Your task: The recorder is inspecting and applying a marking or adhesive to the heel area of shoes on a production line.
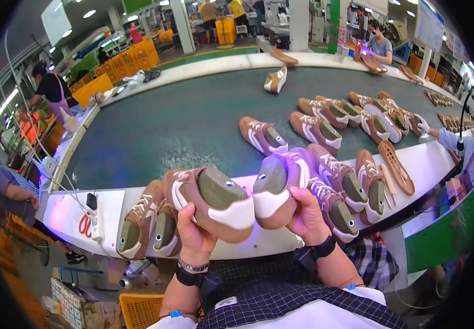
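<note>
My left hand (pixel 197 236) grips a brown sneaker (pixel 190 192) with a white heel patch and a green shoe last inside. In my right hand (pixel 308 216) is a matching sneaker (pixel 297 170), lit purple, also with a green last (pixel 270 174). Both are raised over the near white ledge, heels toward me and almost meeting. Left of them, two more sneakers (pixel 138 219) stand on the ledge. Close by my right hand, several others (pixel 338 211) stand side by side. My fingers on the far sides of the held shoes are hidden.
A dark green conveyor belt (pixel 154 131) carries several sneakers (pixel 316 131). Loose tan soles (pixel 396 167) and a thin tool (pixel 386 186) lie at right. A power strip (pixel 95 219) and red-handled scissors (pixel 85 226) rest at left. A co-worker's gloved hand (pixel 423 125) reaches in from the right.
</note>
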`<action>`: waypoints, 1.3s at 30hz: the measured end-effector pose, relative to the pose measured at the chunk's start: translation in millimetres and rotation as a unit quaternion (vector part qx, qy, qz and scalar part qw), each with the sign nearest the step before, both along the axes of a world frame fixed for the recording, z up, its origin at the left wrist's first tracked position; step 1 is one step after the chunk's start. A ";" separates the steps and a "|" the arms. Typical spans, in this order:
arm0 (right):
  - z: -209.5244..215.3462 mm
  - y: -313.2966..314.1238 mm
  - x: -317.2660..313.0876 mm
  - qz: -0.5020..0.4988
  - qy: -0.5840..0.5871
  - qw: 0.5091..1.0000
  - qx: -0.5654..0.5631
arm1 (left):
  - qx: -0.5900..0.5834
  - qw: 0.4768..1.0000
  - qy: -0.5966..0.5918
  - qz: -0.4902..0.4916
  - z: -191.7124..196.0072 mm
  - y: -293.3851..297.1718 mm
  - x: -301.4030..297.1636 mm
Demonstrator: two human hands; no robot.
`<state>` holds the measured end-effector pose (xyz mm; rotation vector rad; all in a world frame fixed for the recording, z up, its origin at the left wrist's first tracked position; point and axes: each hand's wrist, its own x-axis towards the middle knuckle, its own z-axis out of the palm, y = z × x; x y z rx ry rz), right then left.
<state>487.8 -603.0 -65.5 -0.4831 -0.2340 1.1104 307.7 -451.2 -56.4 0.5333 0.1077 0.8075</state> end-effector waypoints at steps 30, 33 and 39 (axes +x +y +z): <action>17.1 9.7 -20.7 -0.184 -0.111 0.976 -0.018 | -0.047 0.990 0.089 0.100 -3.0 -3.0 19.2; 16.9 10.4 -20.4 -0.186 -0.111 0.976 -0.021 | -0.045 0.990 0.086 0.099 -3.5 -2.3 19.8; 17.2 10.2 -20.3 -0.186 -0.109 0.976 -0.012 | -0.052 0.991 0.083 0.095 -5.3 -1.3 20.3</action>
